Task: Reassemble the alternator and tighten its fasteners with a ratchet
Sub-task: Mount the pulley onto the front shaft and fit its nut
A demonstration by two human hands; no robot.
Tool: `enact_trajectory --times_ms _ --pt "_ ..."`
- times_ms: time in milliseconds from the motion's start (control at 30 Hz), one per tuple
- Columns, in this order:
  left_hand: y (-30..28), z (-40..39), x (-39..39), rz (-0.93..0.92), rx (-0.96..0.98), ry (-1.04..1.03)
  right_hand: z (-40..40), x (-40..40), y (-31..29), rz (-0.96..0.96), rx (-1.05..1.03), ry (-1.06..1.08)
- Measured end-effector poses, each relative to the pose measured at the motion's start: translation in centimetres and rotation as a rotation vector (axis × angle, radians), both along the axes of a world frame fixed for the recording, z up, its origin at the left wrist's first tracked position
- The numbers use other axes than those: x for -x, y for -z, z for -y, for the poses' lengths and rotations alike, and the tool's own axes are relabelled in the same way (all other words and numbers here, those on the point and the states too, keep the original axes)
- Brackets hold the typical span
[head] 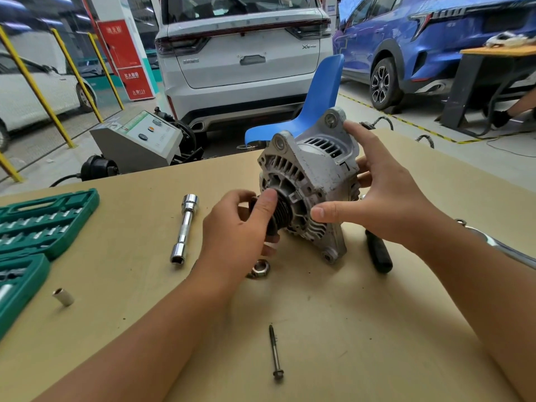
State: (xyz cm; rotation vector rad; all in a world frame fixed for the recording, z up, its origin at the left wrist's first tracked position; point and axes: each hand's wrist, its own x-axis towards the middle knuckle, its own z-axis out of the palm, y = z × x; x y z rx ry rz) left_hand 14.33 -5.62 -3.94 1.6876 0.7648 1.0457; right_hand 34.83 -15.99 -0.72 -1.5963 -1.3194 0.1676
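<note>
- The left hand (240,224) grips the black ribbed pulley (280,216) at the nose of the grey cast-aluminium alternator (313,181), which stands on the tan table (333,329).
- The right hand (383,195) steadies the housing, fingers spread.
- Just below the left hand lies the loose steel nut (260,269); I'd judge the pulley could slip off unfastened.

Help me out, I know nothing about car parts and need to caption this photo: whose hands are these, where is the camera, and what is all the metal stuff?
The single picture comes from a camera worn on a person's head, looking down at their own hands. The right hand steadies an alternator, a car's generator, standing on the table. The left hand grips its grooved black pulley. On the table lie a loose nut, a long bolt, a chrome socket extension, a small socket, a green socket set case and a black handle.
</note>
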Motion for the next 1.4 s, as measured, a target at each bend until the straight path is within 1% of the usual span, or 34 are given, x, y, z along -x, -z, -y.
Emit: enact_trajectory --times_ms 33,133,167,200,267,300,333,367,433,467,500,533,567,600,633,667,700,767,800,833,900,933,967,1000,1033,1100,1133,1167,1200,1267,1300,1333,1367,1400 --pt "0.1 -0.1 0.1 -0.02 -0.072 -0.009 0.0 0.0 0.0 -0.006 0.0 -0.002" --pt "0.6 -0.2 0.3 -0.223 -0.56 -0.083 -0.1 0.0 0.1 -0.007 0.0 -0.004" --pt "0.7 -0.2 0.4 -0.249 -0.57 -0.108 -0.1 0.1 0.0 -0.004 0.001 -0.002" --pt "0.4 0.1 0.4 -0.223 -0.441 -0.116 -0.1 0.1 0.0 -0.003 0.002 0.0" --pt "-0.4 0.2 -0.1 0.016 0.058 -0.001 0.0 0.1 0.0 -0.008 0.003 0.002" --pt "-0.5 0.1 -0.3 0.074 0.195 0.024 0.0 0.1 0.0 -0.013 0.005 0.003" --pt "-0.7 0.1 -0.3 0.068 0.204 0.024 0.0 0.1 0.0 -0.017 0.005 0.003" --pt "-0.6 0.2 -0.2 0.027 0.088 -0.002 0.0 0.2 0.0 -0.02 0.003 0.002" --pt "-0.5 0.4 -0.1 -0.145 -0.358 -0.092 0.0 0.2 0.0 -0.02 0.0 -0.003" --pt "0.2 0.5 0.0 -0.201 -0.471 -0.131 -0.1 0.2 0.0 -0.016 0.001 -0.007" --pt "0.4 0.7 -0.1 -0.204 -0.437 -0.146 -0.1 0.2 0.0 -0.011 0.003 -0.009" --pt "0.0 1.0 -0.3 -0.112 -0.211 -0.124 0.0 0.2 0.0 -0.008 0.004 -0.01" --pt "-0.7 1.2 -0.5 0.023 0.084 -0.051 0.0 0.1 0.0 -0.009 0.006 -0.008" --pt "-0.7 0.6 -0.7 0.128 0.305 0.014 0.1 0.1 0.0 -0.012 0.009 -0.006" --pt "-0.8 0.5 -0.7 0.139 0.393 0.044 0.1 0.1 0.0 -0.015 0.011 -0.003" --pt "-0.9 0.5 -0.5 0.12 0.371 0.05 0.1 0.1 0.0 -0.016 0.012 -0.002" --pt "-0.6 0.4 -0.4 0.087 0.241 0.042 0.1 0.1 0.0 -0.016 0.012 -0.001" --pt "-0.6 0.6 -0.1 -0.029 -0.189 -0.016 0.0 0.0 0.0 -0.012 0.007 -0.003" --pt "0.1 0.6 0.0 -0.089 -0.315 -0.052 0.0 0.0 0.0 -0.009 0.005 -0.003" --pt "0.2 0.7 -0.1 -0.082 -0.273 -0.059 0.0 0.1 0.0 -0.009 0.003 -0.003" --pt "-0.9 1.0 -0.4 0.091 0.201 0.051 0.0 0.0 0.0 -0.017 0.003 -0.005" --pt "-0.8 0.4 -0.6 0.184 0.399 0.108 0.1 0.0 0.0 -0.022 0.004 -0.008" --pt "-0.9 0.3 -0.6 0.186 0.468 0.127 0.1 0.0 0.0 -0.025 0.007 -0.012" --pt "-0.8 0.3 -0.5 0.146 0.408 0.126 0.1 0.0 0.0 -0.027 0.008 -0.014" --pt "-0.5 0.2 -0.4 0.083 0.224 0.093 0.2 0.0 0.0 -0.029 0.007 -0.015" --pt "-0.3 0.2 0.0 -0.153 -0.376 -0.031 0.2 0.0 -0.1 -0.026 0.007 -0.017" --pt "0.3 0.2 0.1 -0.233 -0.542 -0.084 0.1 0.0 -0.1 -0.023 0.009 -0.02" --pt "0.6 0.3 -0.1 -0.258 -0.524 -0.118 0.1 0.0 -0.1 -0.022 0.01 -0.023" --pt "0.3 0.5 -0.2 -0.191 -0.326 -0.106 0.1 0.0 -0.1 -0.021 0.011 -0.026" --pt "-0.6 0.5 -0.7 0.049 0.228 -0.004 0.1 0.0 -0.1 -0.024 0.013 -0.025" --pt "-0.8 0.3 -0.7 0.104 0.371 0.016 0.1 0.0 -0.1 -0.026 0.011 -0.022" --pt "-0.9 0.1 -0.6 0.108 0.393 0.029 0.1 0.0 0.0 -0.023 0.006 -0.015" --pt "-0.7 0.1 -0.6 0.084 0.32 0.02 0.1 0.1 0.0 -0.016 -0.003 -0.002" --pt "-0.6 0.2 -0.5 0.034 0.168 -0.007 0.0 0.2 0.1 -0.005 -0.014 0.013"
